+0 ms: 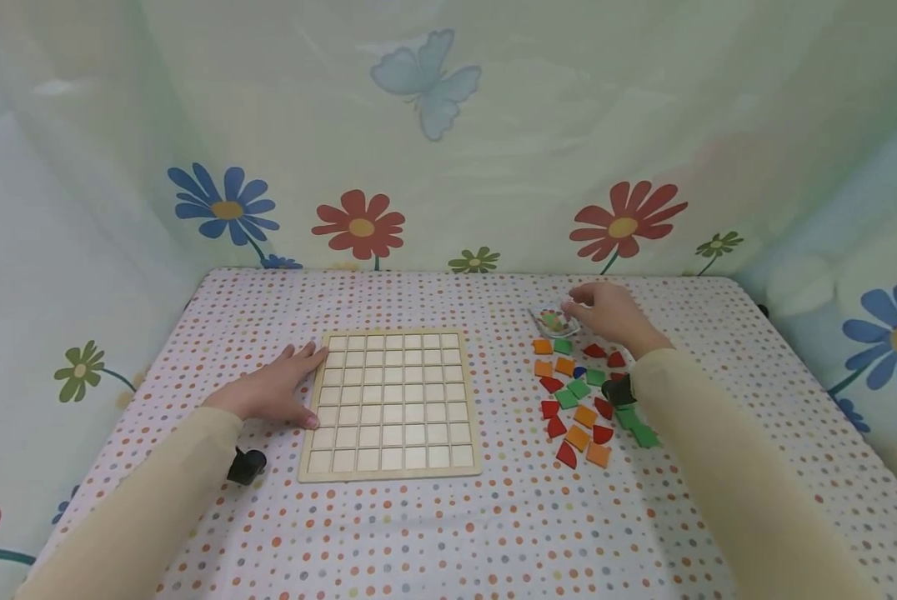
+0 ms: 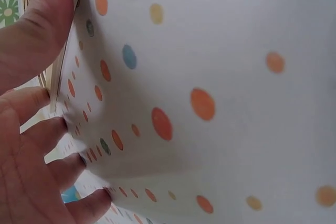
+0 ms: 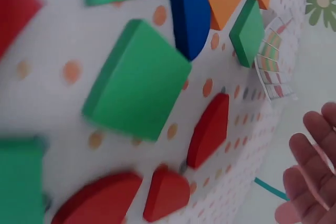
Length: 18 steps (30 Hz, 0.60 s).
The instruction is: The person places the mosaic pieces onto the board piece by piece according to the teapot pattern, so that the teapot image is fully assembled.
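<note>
My left hand (image 1: 279,387) lies at the left edge of a square wooden grid board (image 1: 306,467), its fingers spread. The thumb (image 2: 39,30) rests on the board's frame in the left wrist view. At the far right of the table, my right hand (image 1: 609,312) pinches the right edge of a small paper card (image 1: 553,323) printed with a coloured grid pattern. The card bends upward at its sides. In the right wrist view, the curled fingers (image 3: 312,163) stand beside the card (image 3: 270,59), and the pinch itself is hidden.
Below the card lie several loose flat pieces: orange squares (image 1: 578,438), green squares (image 1: 578,388), red quarter-rounds (image 1: 566,455) and a blue rounded piece (image 3: 190,19). They spread partly under the right forearm (image 1: 719,450). A dotted cloth (image 1: 418,533) covers the table.
</note>
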{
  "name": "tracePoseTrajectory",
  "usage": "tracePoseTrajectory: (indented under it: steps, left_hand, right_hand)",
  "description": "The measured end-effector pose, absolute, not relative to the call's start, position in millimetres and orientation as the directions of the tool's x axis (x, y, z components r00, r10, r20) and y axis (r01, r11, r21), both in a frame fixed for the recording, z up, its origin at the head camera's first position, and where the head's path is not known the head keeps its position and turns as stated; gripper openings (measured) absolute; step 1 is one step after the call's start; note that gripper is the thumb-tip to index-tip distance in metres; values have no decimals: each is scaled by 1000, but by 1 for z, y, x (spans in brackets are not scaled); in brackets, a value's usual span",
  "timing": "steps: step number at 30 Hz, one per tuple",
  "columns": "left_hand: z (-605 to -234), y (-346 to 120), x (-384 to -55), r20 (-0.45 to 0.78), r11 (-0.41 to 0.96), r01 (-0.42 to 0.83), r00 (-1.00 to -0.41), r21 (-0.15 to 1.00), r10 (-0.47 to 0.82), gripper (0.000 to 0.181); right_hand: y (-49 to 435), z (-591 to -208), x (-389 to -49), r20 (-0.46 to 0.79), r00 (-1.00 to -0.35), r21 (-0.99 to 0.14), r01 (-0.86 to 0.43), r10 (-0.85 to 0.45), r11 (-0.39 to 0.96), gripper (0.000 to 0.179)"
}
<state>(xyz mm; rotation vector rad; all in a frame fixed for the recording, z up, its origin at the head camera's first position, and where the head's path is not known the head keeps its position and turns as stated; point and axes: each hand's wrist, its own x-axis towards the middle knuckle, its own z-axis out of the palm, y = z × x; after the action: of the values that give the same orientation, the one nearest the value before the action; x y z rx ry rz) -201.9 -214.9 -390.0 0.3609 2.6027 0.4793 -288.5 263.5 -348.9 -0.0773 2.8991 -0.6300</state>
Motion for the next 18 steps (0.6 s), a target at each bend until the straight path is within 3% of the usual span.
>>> tracePoseTrajectory:
  steps: [11,18]
  left_hand:
    - [-387,-214,-201,-360,896,181,-869,406,339,110]
    - [-388,-215,-200,-370,894,169,-866,414,335,112]
  right_hand:
    - [258,-357,-306,-181,-983,-353,108,46,929,40]
    - [258,-364,-310,-245,-964,-381,196,106,903,39]
